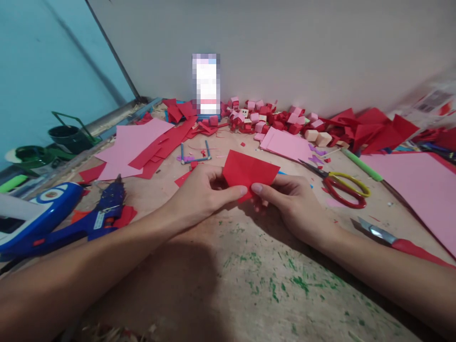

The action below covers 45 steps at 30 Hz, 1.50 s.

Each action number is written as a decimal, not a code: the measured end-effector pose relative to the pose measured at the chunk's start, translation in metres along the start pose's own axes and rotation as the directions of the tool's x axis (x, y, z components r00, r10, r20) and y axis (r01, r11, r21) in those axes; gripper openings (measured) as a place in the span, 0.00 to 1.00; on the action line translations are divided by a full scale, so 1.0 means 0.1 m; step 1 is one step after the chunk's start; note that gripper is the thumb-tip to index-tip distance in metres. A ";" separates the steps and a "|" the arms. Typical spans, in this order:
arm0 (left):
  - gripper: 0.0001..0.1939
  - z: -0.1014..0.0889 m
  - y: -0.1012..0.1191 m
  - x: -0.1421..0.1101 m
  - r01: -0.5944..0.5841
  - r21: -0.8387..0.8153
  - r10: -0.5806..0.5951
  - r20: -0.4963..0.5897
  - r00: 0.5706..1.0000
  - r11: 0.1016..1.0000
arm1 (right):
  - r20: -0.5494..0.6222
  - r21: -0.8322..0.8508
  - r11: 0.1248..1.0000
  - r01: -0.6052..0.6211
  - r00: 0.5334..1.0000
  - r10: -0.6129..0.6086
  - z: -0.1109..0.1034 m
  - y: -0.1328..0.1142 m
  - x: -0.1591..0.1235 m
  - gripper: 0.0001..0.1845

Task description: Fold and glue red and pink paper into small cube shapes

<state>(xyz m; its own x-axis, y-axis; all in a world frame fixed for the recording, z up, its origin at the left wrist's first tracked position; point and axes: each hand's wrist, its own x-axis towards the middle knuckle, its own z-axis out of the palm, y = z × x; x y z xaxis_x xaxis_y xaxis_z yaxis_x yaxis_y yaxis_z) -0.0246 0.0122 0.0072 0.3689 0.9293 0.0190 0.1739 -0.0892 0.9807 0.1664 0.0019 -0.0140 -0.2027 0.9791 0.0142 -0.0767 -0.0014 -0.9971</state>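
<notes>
Between my two hands is a red piece of paper [249, 170], raised a little over the wooden table. It has faint creases and narrows toward its lower end. My left hand [210, 192] pinches its lower left part, the thumb lying on the front. From the right, my right hand [285, 197] pinches the lower edge, its thumb tip close to the left thumb. The fingers behind the paper are mostly hidden. To the right of my right hand lie scissors [347, 190] with yellow and red handles. A small frame of blue sticks [195, 160] lies beyond my left hand.
A blue glue gun [103, 213] and a blue-and-white device [46, 204] sit at left. A red-handled knife [388, 237] lies at right with its blade bare. Pink paper sheets [131, 147], small wrapped cubes [254, 118] and a lit phone [206, 83] stand farther back.
</notes>
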 end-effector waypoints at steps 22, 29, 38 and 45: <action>0.10 -0.06 -0.02 -0.04 0.131 -0.284 -0.059 0.248 0.967 0.950 | 0.165 0.231 0.966 -0.114 0.983 0.076 -0.10 0.02 0.01 0.19; 0.09 -0.08 -0.03 -0.02 0.157 -0.318 -0.078 0.247 0.966 0.935 | 0.171 0.267 0.953 -0.143 0.980 0.099 -0.10 0.04 0.00 0.21; 0.09 -0.05 -0.06 -0.01 0.090 -0.329 -0.017 0.219 0.975 0.940 | 0.163 0.265 0.948 -0.174 0.978 0.133 -0.09 0.01 0.01 0.19; 0.08 -0.01 0.03 -0.06 -0.113 0.144 0.101 0.091 0.991 0.983 | 0.161 0.299 0.939 -0.167 0.979 0.123 -0.08 0.08 0.02 0.15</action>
<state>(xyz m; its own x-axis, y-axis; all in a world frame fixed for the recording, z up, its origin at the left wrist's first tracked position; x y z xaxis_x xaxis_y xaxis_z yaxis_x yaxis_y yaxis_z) -0.0277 0.0065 0.0101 0.4663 0.8790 0.0997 0.2612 -0.2445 0.9338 0.1733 0.0055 -0.0225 -0.3648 0.9261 -0.0965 -0.3303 -0.2256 -0.9165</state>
